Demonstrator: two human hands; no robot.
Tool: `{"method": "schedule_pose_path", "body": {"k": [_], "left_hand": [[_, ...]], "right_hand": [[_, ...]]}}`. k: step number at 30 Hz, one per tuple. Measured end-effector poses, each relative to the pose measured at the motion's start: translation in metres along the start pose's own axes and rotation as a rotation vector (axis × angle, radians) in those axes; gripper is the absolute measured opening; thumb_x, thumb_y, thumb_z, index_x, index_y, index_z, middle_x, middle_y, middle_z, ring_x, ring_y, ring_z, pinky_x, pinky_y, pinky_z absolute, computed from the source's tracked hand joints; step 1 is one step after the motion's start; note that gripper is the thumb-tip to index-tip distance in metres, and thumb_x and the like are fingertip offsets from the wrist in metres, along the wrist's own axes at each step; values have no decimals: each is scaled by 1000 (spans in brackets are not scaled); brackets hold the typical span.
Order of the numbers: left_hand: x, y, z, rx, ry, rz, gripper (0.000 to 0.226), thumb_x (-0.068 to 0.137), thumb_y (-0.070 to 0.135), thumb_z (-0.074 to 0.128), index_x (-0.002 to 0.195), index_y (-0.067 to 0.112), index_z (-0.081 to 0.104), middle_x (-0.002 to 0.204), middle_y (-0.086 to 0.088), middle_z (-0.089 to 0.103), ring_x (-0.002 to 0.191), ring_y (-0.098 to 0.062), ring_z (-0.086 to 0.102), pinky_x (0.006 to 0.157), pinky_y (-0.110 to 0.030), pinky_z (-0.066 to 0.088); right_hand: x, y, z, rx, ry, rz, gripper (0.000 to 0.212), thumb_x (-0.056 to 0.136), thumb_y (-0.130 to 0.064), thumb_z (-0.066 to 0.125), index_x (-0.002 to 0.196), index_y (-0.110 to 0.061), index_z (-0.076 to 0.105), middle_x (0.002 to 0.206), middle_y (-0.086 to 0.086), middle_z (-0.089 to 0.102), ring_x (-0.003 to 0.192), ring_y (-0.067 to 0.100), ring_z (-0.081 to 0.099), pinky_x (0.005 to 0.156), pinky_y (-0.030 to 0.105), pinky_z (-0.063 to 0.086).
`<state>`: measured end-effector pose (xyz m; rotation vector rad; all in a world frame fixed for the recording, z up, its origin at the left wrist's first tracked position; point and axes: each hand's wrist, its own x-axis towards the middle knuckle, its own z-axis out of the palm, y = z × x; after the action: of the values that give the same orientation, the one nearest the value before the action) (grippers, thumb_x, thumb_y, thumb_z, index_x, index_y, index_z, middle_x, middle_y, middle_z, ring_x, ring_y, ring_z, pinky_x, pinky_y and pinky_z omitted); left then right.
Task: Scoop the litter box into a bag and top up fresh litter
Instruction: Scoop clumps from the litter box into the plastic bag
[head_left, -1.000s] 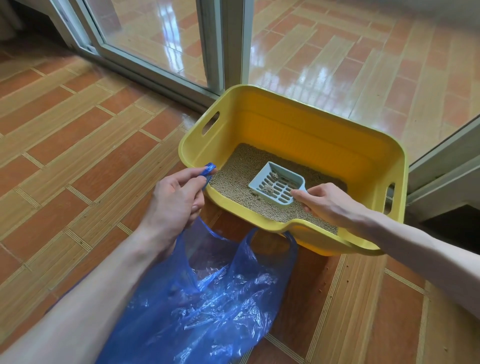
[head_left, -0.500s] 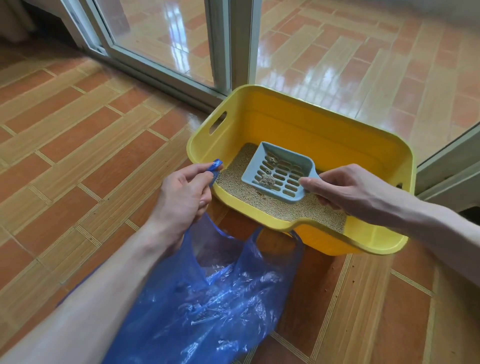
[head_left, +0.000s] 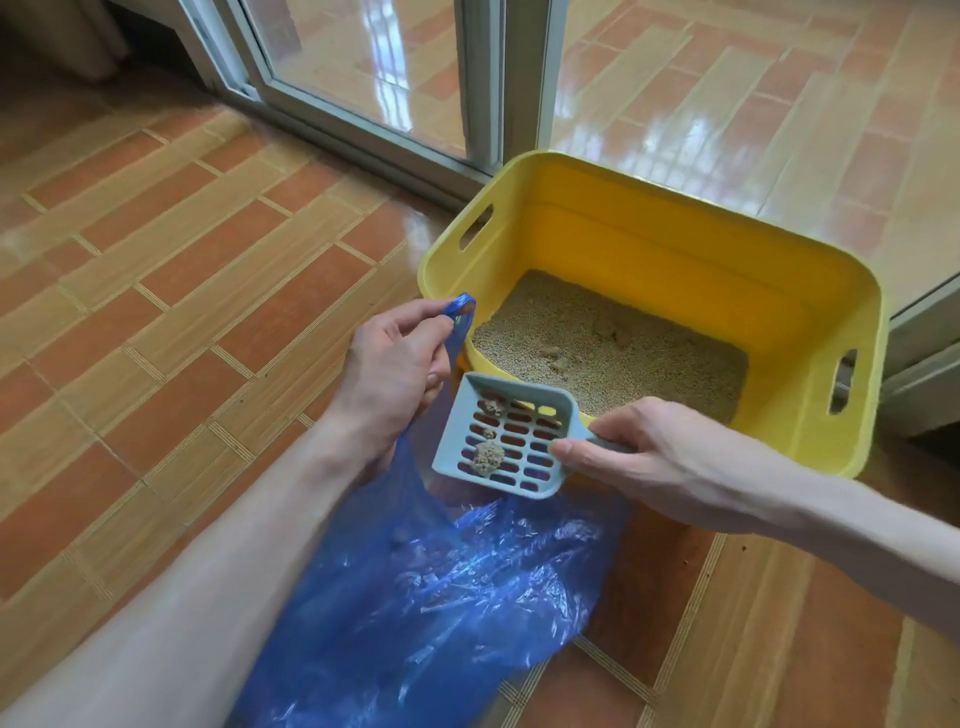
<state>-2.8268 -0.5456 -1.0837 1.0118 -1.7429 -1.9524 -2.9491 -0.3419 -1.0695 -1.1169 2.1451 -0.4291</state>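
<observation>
Litter box (head_left: 810, 332): yellow tub with cut-out handles, on tiled floor (head_left: 156, 312) beside sliding glass door (head_left: 363, 78); tan litter (head_left: 623, 353) covers its bottom.
Scoop (head_left: 506, 439): pale blue, slotted, held outside the tub's near rim, above the bag's opening; a few clumps (head_left: 487, 458) lie on its slots.
Right hand (head_left: 639, 457): fingers and thumb curled round the scoop's handle.
Left hand (head_left: 395, 374): thumb and fingers pinch the bag's handle loop, lifting it beside the tub's near-left corner.
Bag (head_left: 441, 597): blue translucent plastic, crumpled on the floor in front of the tub.
</observation>
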Motion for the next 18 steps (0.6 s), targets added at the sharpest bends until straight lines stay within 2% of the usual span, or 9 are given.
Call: {"method": "schedule_pose_path", "body": {"k": [5, 11, 16, 18], "left_hand": [[-1, 2, 0, 6, 10, 4, 24, 106, 11, 49, 118, 15, 69, 44, 6, 33, 35, -6, 21, 35, -14, 19], [-5, 4, 4, 48, -10, -4, 25, 105, 10, 48, 120, 12, 69, 45, 5, 33, 35, -6, 21, 35, -15, 19], [-7, 4, 7, 46, -15, -18, 23, 104, 9, 49, 113, 14, 69, 44, 6, 34, 34, -5, 22, 35, -15, 20], [-7, 4, 7, 47, -19, -23, 23, 104, 9, 49, 110, 17, 70, 43, 6, 33, 34, -5, 21, 35, -15, 19]], "right_hand": [[21, 9, 39, -4, -31, 15, 60, 94, -66, 49, 65, -15, 56, 51, -4, 47, 42, 9, 37, 44, 24, 27], [47, 12, 74, -31, -51, 47, 57, 96, -62, 50, 58, -19, 48, 49, -4, 48, 45, 11, 43, 47, 29, 31], [66, 8, 98, -127, -23, 26, 54, 95, -63, 48, 66, -18, 48, 58, -3, 53, 62, 23, 56, 55, 33, 40], [67, 4, 103, -193, 11, -18, 48, 96, -62, 48, 73, -19, 49, 69, 0, 59, 74, 30, 61, 59, 36, 42]]}}
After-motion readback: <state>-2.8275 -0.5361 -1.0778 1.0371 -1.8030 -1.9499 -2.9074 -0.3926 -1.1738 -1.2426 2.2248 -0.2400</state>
